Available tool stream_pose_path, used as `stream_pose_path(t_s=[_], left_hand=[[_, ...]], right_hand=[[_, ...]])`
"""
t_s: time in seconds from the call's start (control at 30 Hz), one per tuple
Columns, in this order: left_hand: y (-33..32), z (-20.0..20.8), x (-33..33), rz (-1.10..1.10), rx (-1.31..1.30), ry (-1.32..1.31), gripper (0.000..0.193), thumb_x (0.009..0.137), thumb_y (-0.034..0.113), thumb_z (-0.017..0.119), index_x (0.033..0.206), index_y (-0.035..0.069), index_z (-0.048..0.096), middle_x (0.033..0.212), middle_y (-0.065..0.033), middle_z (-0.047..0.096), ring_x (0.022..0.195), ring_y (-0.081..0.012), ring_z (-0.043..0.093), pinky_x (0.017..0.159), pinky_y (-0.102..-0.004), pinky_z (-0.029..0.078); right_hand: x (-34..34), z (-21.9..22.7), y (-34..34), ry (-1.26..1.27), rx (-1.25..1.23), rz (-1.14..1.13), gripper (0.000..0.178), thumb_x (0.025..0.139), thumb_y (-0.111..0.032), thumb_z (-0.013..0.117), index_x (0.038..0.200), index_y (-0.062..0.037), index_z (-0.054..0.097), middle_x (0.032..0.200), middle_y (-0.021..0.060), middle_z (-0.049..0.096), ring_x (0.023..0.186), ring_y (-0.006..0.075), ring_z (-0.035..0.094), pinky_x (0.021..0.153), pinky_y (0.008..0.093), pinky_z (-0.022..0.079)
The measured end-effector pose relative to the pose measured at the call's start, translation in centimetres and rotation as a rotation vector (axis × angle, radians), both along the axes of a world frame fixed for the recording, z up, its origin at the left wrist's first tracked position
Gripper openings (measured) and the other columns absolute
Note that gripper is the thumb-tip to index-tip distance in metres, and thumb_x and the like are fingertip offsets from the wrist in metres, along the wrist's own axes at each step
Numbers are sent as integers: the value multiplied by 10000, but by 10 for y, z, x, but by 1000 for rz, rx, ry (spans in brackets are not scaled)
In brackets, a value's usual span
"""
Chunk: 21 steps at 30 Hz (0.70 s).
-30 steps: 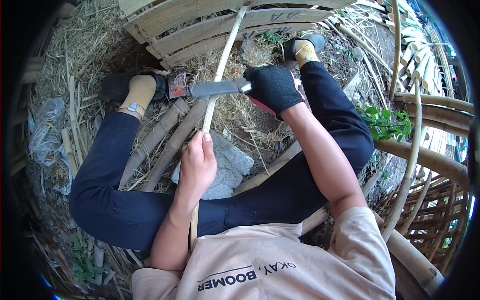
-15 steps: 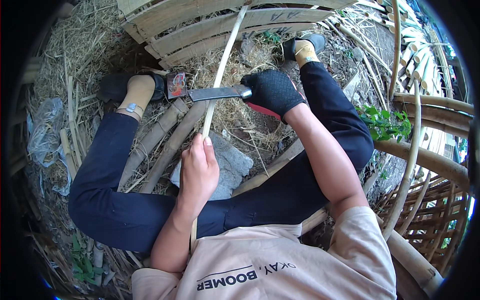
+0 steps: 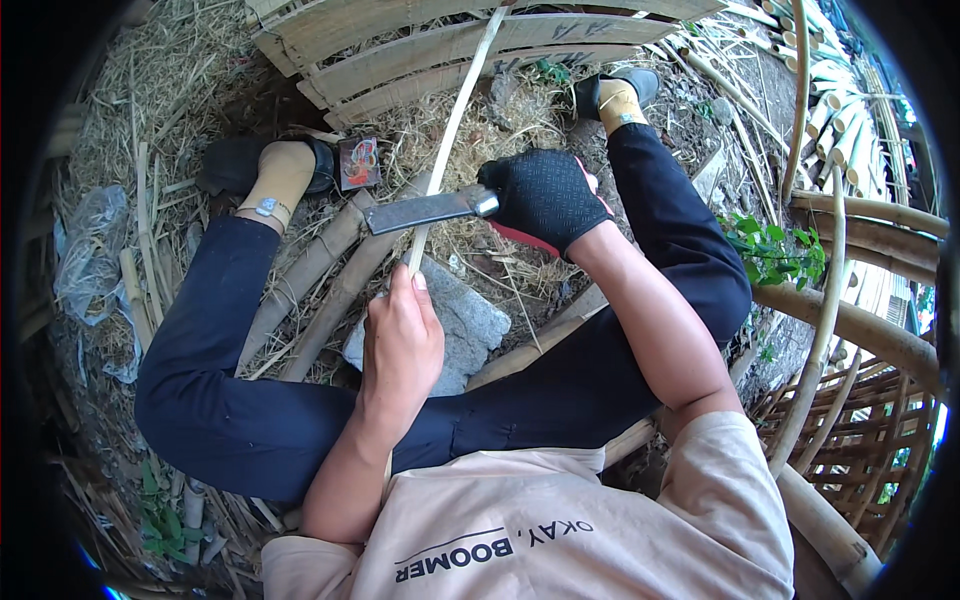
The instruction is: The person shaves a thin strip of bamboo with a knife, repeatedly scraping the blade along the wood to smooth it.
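My bare left hand (image 3: pixel 402 335) is closed round a long, pale bamboo strip (image 3: pixel 455 125). The strip slants up and away to the wooden slats in front, and its near end runs back under my forearm. In a black and red glove, my right hand (image 3: pixel 548 203) grips a knife, its handle hidden in the fist. The flat, squared-off blade (image 3: pixel 420 212) points left and lies across the strip, a short way beyond my left thumb. Whether the edge bites into the strip, I cannot tell. A grey stone (image 3: pixel 465 325) lies below, between my legs.
A slatted wooden crate (image 3: pixel 480 50) stands ahead. Bamboo pieces (image 3: pixel 310 280) and straw cover the ground, beside a small red packet (image 3: pixel 360 163). Clear plastic (image 3: pixel 92 255) lies at left. On the right are bamboo poles (image 3: pixel 860 325), a woven basket (image 3: pixel 850 440) and a leafy plant (image 3: pixel 775 250).
The blade has come slightly nearer to my left hand along the strip, and its tip has dropped. My left hand keeps its hold almost in place.
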<state>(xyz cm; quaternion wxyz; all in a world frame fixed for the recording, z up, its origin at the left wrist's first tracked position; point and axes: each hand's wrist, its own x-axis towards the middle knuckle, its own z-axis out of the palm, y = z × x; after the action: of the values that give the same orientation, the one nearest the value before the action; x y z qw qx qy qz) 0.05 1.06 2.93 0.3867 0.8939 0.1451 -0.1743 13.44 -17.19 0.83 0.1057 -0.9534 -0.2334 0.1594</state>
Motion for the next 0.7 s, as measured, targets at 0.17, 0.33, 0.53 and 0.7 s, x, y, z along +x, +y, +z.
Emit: stream_pose_path(t_s=[0.17,0.33,0.53,0.7], left_hand=[[-1,-8,-2,-26,31,-241,205,1033,138,435,995,-40,530,645,-287,581,671,-483,619,560,-546,438],[-5,-9,-7,-67,112,-254,197,1033,131,431,1016,-41,526,649,-281,590,661,-478,624,555,-543,452],[-5,-5,-7,-49,83,-98,367,1060,214,410,1192,-102,541,733,-317,609,717,-502,617,623,-550,451],[-5,-11,-7,-46,59,-135,306,1059,194,410,1094,-77,549,661,-294,582,671,-492,609,581,-547,426]], right_hand=[[17,-5,-13,-6,50,-194,201,806,-304,697,923,-148,748,798,169,710,765,365,700,721,466,551],[11,7,-14,-44,-21,-34,190,792,-264,644,911,-169,758,826,136,724,809,335,715,760,457,562],[26,-5,-25,-10,-18,-228,254,809,-332,661,978,-175,766,889,147,732,858,342,713,805,448,563],[21,-6,-21,27,-19,-114,232,794,-324,679,943,-166,762,879,145,731,857,338,713,805,449,562]])
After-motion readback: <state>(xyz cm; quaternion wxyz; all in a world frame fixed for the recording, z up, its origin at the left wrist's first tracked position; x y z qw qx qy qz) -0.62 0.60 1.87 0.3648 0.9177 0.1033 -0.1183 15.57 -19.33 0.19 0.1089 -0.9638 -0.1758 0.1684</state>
